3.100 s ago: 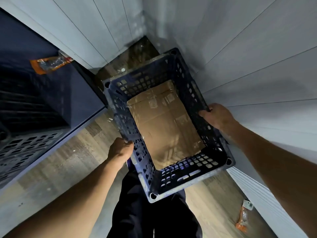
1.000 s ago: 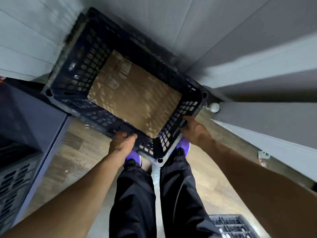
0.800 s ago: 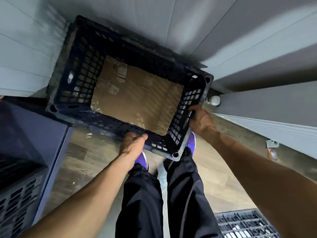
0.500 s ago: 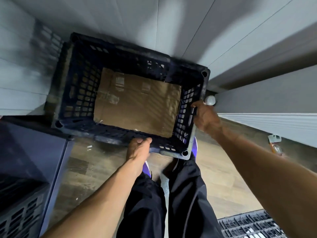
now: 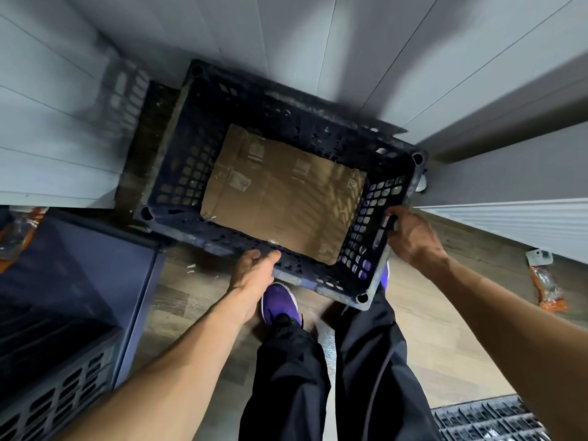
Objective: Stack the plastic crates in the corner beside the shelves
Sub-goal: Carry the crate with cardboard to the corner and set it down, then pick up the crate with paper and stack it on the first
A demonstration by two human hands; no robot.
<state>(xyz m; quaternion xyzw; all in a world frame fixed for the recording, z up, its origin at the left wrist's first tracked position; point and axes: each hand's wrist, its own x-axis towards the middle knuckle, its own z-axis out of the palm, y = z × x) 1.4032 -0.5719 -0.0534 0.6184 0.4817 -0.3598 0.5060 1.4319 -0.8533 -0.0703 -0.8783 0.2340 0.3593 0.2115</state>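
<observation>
Lowered since three seconds ago, the crate (image 5: pixel 184 173) now sits in the far corner against the wall (image 5: pixel 318 43), right of the shelf (image 5: pixel 79 265). The left hand (image 5: pixel 254 268) holds its near rim, thumb on top, fingers hidden below. The right hand (image 5: pixel 410 237) grips the right side's slot. Cardboard (image 5: pixel 280 198) covers the bottom. What lies underneath is hidden; another crate (image 5: pixel 486 421) is cut off at the near right.

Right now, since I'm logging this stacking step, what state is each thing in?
crate: upright, open-topped, in the corner.
cardboard sheet: flat on the crate's bottom.
left hand: grips the crate's near rim.
right hand: grips the crate's right wall.
orange packet: lying on the floor, at right.
</observation>
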